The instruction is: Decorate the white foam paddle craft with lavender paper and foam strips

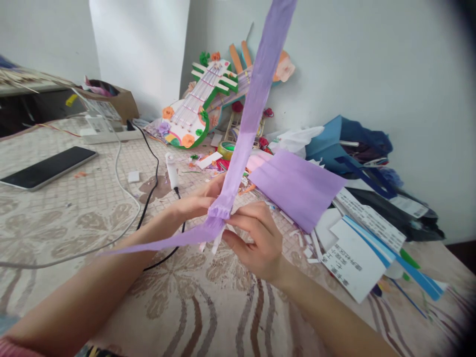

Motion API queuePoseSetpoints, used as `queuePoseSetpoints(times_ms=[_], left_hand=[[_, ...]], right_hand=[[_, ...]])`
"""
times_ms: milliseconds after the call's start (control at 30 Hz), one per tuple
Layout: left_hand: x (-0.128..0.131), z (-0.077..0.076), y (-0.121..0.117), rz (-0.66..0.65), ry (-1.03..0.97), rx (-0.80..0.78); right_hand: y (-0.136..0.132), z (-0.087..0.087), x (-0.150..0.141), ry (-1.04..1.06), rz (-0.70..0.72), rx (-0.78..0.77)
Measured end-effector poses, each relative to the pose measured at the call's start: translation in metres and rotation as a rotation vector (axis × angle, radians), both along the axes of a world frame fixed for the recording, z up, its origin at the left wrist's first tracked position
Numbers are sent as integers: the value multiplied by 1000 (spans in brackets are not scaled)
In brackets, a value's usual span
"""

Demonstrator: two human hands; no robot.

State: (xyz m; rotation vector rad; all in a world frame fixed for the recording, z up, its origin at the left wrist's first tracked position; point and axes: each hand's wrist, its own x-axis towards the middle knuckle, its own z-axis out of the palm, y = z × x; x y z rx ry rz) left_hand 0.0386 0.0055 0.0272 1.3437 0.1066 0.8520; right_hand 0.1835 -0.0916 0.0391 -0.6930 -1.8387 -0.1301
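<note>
The purple paper strip (256, 94) is held above the middle of the worktop (186, 317), puckered into small folds between the two hands. The left hand (203, 198) grips it from behind and to the left of the folds, some fingertips hidden by the paper; the right hand (258, 238) pinches it at the right edge of the gathers, its thumb below. One length rises past the top of the view and the other trails over the left forearm (145, 258). Narrow pale ends (216, 244) poke out under the folds; what they belong to cannot be told.

Good handling here rests on a light, steady pinch close to the folds: the paper looks thin and crinkly, so a hard tug could tear it or flatten the gathers. Small, even tucks should lie neater than large ones. The left hand is best kept as the anchor while the right presses each fold, with both lengths left slack and untwisted. The trailing length deserves watching, as it passes over the black cable (149, 196) running from the white handheld tool (171, 171). The purple sheet (299, 186) lies to the right, beyond the right hand.
</note>
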Motion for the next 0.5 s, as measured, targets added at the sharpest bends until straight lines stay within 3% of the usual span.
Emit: queuePoseSetpoints(times_ms=[367,500], left_hand=[[0,-4,11,-126,18,-19],[0,-4,10,-84,-15,8]], right_hand=[[5,-7,4,-84,-13,127],[4,-4,2,-37,-24,121]])
